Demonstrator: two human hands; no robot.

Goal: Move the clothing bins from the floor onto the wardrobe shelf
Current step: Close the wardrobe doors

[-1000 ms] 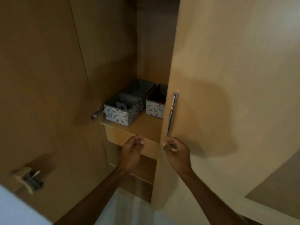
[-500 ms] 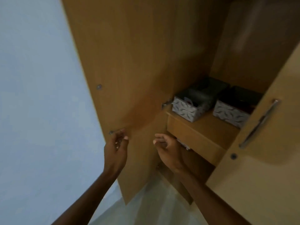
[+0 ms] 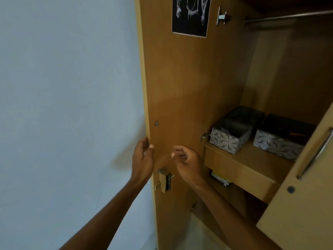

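Observation:
Two grey patterned clothing bins stand side by side on the wardrobe shelf [image 3: 248, 156]: the left bin [image 3: 228, 139] near the shelf's front left corner, the right bin [image 3: 277, 145] partly behind the right door. My left hand [image 3: 143, 157] grips the outer edge of the open left wardrobe door [image 3: 180, 96], thumb on its inner face. My right hand [image 3: 187, 162] hovers just in front of that door with fingers loosely curled, holding nothing.
The right wardrobe door [image 3: 306, 186] with a long metal handle [image 3: 315, 154] stands partly open at the right. A lock [image 3: 164, 179] sits on the left door below my hands. A hanging rail [image 3: 288, 17] crosses the top. A blue wall [image 3: 68, 105] fills the left.
The view has swung left from the right door to the left door. My left hand has moved up onto the left door's edge; my right hand has left the right door's handle area.

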